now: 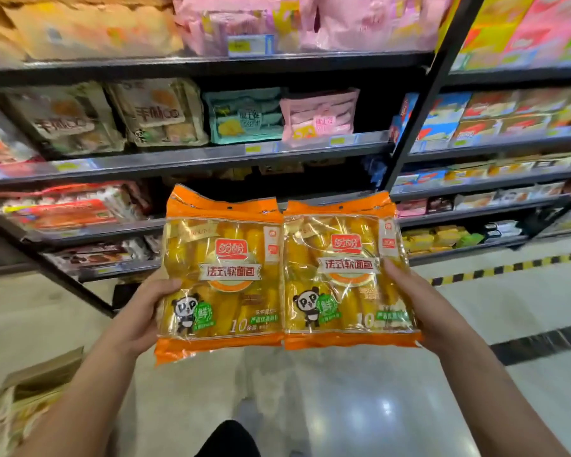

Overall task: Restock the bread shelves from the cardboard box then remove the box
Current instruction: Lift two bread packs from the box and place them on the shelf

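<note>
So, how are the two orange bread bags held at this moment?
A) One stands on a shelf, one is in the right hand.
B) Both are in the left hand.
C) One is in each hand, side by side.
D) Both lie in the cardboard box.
C: the left hand grips the left bag and the right hand grips the right bag, side by side in front of the shelves.

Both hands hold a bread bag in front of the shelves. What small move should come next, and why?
Probably push both bags forward into the dark shelf gap right behind them. The left hand grips the left bag and the right hand grips the right bag, upright, side by side, facing that gap.
</note>
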Demonstrator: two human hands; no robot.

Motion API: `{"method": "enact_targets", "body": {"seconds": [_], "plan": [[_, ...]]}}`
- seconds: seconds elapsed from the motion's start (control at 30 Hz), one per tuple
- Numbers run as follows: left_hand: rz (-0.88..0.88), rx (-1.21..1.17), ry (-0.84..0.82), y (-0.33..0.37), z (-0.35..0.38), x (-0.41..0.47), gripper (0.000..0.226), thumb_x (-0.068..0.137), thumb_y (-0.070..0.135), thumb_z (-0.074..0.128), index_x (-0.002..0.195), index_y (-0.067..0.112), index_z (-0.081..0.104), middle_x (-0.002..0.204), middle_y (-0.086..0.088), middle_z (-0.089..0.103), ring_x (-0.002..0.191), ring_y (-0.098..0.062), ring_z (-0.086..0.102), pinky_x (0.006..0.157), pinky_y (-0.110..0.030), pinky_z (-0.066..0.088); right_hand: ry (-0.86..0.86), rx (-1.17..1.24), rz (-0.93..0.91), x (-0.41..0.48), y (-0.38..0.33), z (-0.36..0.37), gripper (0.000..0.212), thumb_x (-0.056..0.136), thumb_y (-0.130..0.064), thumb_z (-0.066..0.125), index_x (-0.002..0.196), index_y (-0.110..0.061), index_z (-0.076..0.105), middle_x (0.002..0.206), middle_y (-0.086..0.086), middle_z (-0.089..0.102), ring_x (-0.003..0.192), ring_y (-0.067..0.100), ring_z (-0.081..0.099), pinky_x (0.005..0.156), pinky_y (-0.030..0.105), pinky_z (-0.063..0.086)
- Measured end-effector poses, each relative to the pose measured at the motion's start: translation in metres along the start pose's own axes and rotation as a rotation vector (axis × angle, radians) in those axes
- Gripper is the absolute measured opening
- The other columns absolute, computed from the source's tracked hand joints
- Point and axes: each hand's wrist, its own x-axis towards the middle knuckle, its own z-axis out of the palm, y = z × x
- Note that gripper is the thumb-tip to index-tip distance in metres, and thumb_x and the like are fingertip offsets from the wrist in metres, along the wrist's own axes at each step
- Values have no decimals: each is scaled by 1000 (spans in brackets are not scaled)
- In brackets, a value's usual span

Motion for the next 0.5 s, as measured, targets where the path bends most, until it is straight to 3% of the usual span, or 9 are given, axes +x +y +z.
{"method": "enact_targets", "body": {"seconds": [0.07, 0.13, 0.2, 0.3, 0.33, 0.43, 0.5], "plan": [[-11, 0, -3, 1, 3, 18, 47, 82, 15, 62, 124, -6, 61, 99, -24, 77, 79, -34, 78, 68, -46, 65, 17, 8, 9, 11, -4, -8, 45, 96, -42, 62, 136, -21, 62, 125, 10, 74, 113, 34, 72, 102, 57, 52], [-29, 1, -38, 2, 5, 39, 72, 67, 22, 88, 129, -5, 60, 107, -26, 75, 86, -36, 77, 73, -49, 65, 34, 17, 0, 25, -6, -12, 45, 94, -40, 63, 135, -19, 63, 124, 11, 74, 112, 34, 72, 102, 57, 51], [-38, 18, -72, 3, 8, 61, 88, 58, 27, 96, 132, -2, 58, 111, -26, 74, 90, -36, 77, 76, -49, 64, 66, -4, -9, 41, -9, -16, 43, 95, -39, 62, 133, -18, 64, 122, 12, 74, 111, 34, 72, 101, 56, 52], [-27, 0, -77, 4, 8, 95, 57, 85, 14, 65, 137, -5, 52, 113, -25, 74, 92, -34, 77, 75, -46, 65, 73, -105, -18, 72, -17, -24, 41, 99, -38, 59, 134, -16, 62, 122, 13, 74, 110, 34, 73, 100, 58, 53], [-31, -5, -74, 4, 5, 108, 62, 84, 14, 70, 138, -6, 51, 117, -26, 73, 94, -35, 76, 76, -47, 65, 69, -136, -20, 83, -21, -27, 42, 99, -38, 60, 134, -15, 62, 122, 14, 74, 110, 35, 72, 100, 59, 53], [-77, 4, -85, 8, 6, 141, 107, 60, 29, 98, 146, -5, 45, 133, -32, 62, 105, -39, 73, 84, -52, 62, 44, -208, -24, 113, -29, -37, 48, 93, -39, 66, 133, -13, 62, 122, 13, 74, 111, 36, 72, 102, 61, 51], [-95, -1, -97, 5, 7, 158, 113, 57, 30, 99, 148, -5, 42, 136, -33, 58, 107, -40, 72, 87, -53, 61, 27, -228, -20, 132, -32, -45, 52, 90, -42, 70, 135, -17, 62, 124, 11, 73, 113, 35, 71, 103, 61, 51]]}}
